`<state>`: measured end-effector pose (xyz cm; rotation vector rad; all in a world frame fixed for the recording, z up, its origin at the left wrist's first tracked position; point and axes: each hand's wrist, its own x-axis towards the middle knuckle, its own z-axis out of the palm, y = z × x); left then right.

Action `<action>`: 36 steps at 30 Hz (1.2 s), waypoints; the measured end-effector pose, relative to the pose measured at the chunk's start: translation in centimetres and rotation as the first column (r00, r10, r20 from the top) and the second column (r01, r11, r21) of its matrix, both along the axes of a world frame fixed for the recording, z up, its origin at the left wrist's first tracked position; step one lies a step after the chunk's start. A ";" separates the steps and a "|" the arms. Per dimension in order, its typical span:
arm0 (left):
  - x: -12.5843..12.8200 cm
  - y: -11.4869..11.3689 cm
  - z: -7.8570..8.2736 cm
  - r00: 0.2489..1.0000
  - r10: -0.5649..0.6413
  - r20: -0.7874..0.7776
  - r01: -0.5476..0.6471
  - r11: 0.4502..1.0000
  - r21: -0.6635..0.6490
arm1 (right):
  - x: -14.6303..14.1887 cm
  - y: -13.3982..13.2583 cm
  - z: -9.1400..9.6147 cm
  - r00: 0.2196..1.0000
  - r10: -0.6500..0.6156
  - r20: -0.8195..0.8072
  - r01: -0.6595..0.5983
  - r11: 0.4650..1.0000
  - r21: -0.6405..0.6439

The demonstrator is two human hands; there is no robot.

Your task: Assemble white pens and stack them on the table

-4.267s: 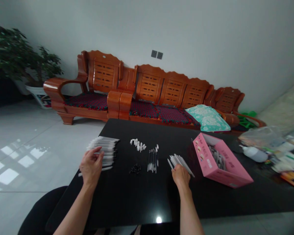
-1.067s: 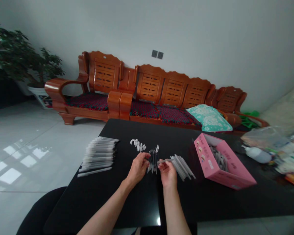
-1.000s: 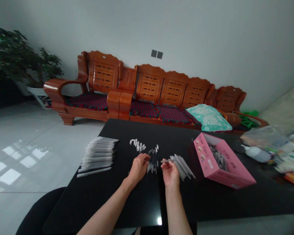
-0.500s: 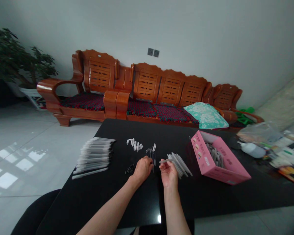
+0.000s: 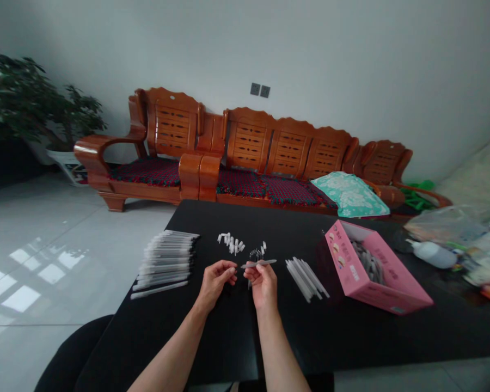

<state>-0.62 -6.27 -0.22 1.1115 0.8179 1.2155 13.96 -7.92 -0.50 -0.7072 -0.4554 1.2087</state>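
Note:
My right hand pinches a translucent whitish pen barrel, held roughly level above the black table. Close on its left, my left hand has thumb and fingers pressed together; whatever they hold is too small to make out. Behind the right hand lie thin dark pen refills, partly hidden by it. Small white pieces sit in a cluster beyond the left hand. Right of my hands rests a bundle of whitish barrels. A row of pens with dark ends lies at left.
A pink box with grey items inside stands on the right. Beyond it are a white bottle and plastic bags. A wooden sofa with a teal pillow runs behind the table. A potted plant stands far left.
My left hand has moved left, away from the refills. My right hand has brought the barrel left from beside the barrel bundle, in front of the refills. The view has shifted slightly.

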 end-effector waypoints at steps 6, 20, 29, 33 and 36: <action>-0.4 0.2 0.0 1.000 0.003 0.005 -0.003 0.999 0.035 | -0.4 -0.3 0.2 0.998 0.003 0.064 -0.004 1.000 0.016; -0.3 0.5 -0.1 0.999 -0.025 -0.037 0.027 0.998 0.056 | -0.6 -0.1 0.2 0.998 0.004 0.070 -0.004 1.000 0.008; -0.1 0.3 0.2 1.000 0.000 -0.029 0.002 0.998 0.063 | -0.8 -0.1 0.1 0.994 -0.015 0.105 0.014 1.000 0.010; -0.1 0.3 0.0 1.000 0.004 -0.015 -0.003 0.998 0.070 | -0.9 -0.2 0.1 0.993 -0.017 0.114 0.017 1.000 0.004; -0.1 0.3 0.0 1.000 0.008 -0.016 -0.006 0.997 0.073 | -0.9 -0.3 0.2 0.993 -0.018 0.117 0.018 1.000 0.002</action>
